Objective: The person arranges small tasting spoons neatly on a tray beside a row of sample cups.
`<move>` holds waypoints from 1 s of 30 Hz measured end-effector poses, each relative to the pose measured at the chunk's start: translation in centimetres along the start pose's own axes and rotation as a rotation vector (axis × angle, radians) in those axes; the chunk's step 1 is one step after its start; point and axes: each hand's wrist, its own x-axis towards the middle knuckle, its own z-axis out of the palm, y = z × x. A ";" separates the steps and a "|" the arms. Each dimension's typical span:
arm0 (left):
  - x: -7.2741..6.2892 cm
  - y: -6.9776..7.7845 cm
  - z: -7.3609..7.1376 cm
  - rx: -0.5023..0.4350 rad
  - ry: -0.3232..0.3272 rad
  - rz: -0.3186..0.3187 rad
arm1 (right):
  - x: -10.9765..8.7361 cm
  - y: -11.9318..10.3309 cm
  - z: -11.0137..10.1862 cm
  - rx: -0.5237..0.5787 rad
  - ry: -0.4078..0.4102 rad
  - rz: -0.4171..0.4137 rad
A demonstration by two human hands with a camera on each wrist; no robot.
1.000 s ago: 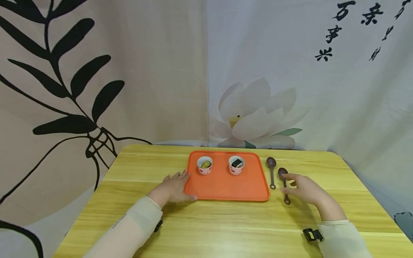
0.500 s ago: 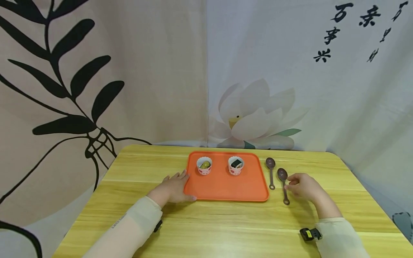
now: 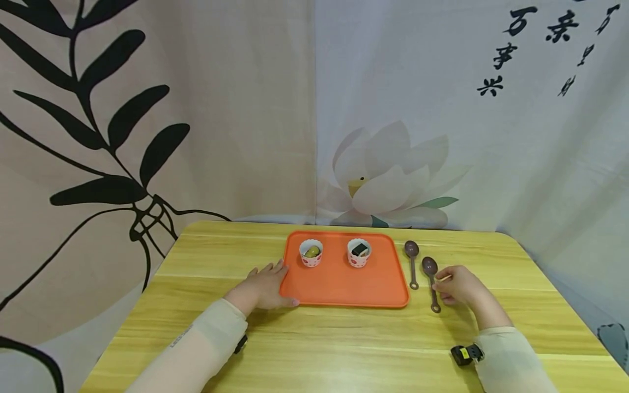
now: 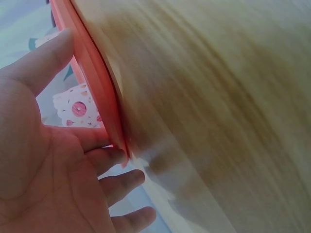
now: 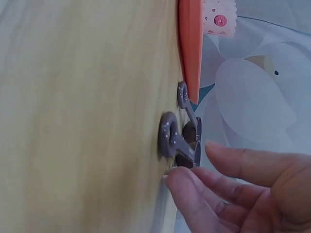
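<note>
My left hand (image 3: pixel 262 285) rests at the left rim of an orange tray (image 3: pixel 344 286), fingers straight and spread, thumb at the near corner. In the left wrist view, its fingers lie along the tray's edge. Two paper cups stand on the tray: one cup (image 3: pixel 312 259) holds something yellow-green, the other cup (image 3: pixel 358 260) something dark and white. Right of the tray lie two brown spoons, an inner spoon (image 3: pixel 413 266) and an outer spoon (image 3: pixel 431 281). My right hand (image 3: pixel 462 286) is just right of the outer spoon's handle, fingers loosely bent, thumb and finger apart.
A yellow wood-grain table (image 3: pixel 319 344) carries everything; its far edge meets a printed curtain (image 3: pixel 245 109). Each wrist wears a small black device, such as the right wrist camera (image 3: pixel 466 355).
My right hand's fingers have come off the outer spoon and drawn slightly to its right. The left hand and tray stay as they were.
</note>
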 end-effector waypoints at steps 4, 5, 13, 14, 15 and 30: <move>0.0 0.0 0.0 -0.007 0.000 -0.003 | 0.1 0.0 0.2 -0.007 0.011 0.021; 0.0 0.0 0.0 -0.009 0.000 -0.005 | 0.2 0.0 0.2 -0.008 0.011 0.025; 0.1 0.0 0.0 0.000 -0.007 -0.011 | 0.4 0.1 0.3 0.022 0.014 0.046; 0.1 0.0 0.0 -0.003 -0.006 -0.010 | 0.5 0.2 0.3 0.028 0.009 0.049; 0.2 -0.1 0.0 -0.002 -0.007 -0.011 | 0.5 0.2 0.3 0.033 0.004 0.052; -0.1 0.1 -0.2 -0.001 -0.010 -0.006 | 0.8 -0.2 0.8 0.032 -0.007 0.109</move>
